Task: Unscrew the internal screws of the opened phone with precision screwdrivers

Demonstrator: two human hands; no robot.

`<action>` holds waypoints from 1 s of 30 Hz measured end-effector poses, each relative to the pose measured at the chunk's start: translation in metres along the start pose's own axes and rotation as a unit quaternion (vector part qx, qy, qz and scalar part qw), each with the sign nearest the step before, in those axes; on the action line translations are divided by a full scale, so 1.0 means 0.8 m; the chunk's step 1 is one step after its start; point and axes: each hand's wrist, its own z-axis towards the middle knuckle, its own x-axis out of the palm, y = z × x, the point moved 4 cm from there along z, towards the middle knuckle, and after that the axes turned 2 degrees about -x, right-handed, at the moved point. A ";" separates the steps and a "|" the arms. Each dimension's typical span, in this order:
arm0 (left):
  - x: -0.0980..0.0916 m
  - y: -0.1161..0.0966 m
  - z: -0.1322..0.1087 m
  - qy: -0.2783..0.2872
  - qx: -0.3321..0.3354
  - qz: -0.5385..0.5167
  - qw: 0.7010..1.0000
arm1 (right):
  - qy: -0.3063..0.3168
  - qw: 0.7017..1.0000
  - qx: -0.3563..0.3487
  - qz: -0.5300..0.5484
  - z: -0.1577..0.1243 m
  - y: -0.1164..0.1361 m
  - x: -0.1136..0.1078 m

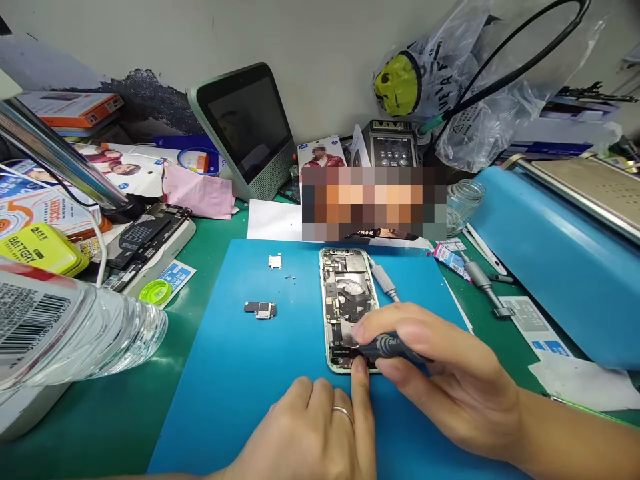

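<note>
Right hand (450, 380) grips screwdriver (386, 347) | left hand (310, 430) slack, touching phone (347, 287) | blue mat (235, 380), green bench (213, 243)

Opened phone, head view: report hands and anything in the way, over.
Right hand grips dark screwdriver, tip at lower end of opened phone. Left hand fingertip braces its bottom edge. Spare screwdriver lies along its right side.
</note>
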 end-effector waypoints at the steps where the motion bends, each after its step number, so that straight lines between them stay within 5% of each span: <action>1: 0.002 -0.001 -0.001 0.001 0.002 -0.002 1.000 | -0.001 1.000 0.001 -0.001 0.000 -0.001 0.000; 15: -0.013 0.011 0.006 0.111 0.112 0.067 0.985 | 0.005 1.000 -0.017 0.005 -0.002 0.001 -0.001; 30: -0.014 0.010 0.005 0.112 0.109 0.059 0.986 | 0.026 0.999 -0.033 0.021 -0.003 0.003 -0.001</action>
